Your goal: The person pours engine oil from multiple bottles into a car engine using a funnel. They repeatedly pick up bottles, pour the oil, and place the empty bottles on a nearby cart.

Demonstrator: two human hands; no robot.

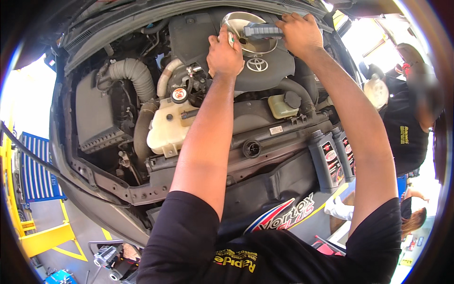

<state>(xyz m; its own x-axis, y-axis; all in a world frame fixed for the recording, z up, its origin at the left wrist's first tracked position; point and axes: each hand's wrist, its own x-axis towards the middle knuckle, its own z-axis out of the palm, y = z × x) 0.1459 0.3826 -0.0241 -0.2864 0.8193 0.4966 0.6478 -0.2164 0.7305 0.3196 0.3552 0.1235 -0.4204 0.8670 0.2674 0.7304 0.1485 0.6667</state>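
A wide metal funnel (267, 48) stands at the far side of the engine, over the black engine cover (272, 71). My left hand (225, 56) is closed at the funnel's left rim, and a small white and green thing (231, 39) shows at its fingers. Tipped sideways over the funnel's bowl is a grey plastic bottle (260, 31). My right hand (301, 35) grips the bottle at its right end, partly hiding it. Whether anything flows from the bottle, I cannot tell.
A whitish coolant tank (163, 130), an air filter box (97, 111) and a yellowish reservoir (282, 108) surround my arms. Two grey oil bottles (326, 163) stand at the front right edge. A co-worker (404, 113) in black is at the right. The open hood (142, 12) hangs beyond.
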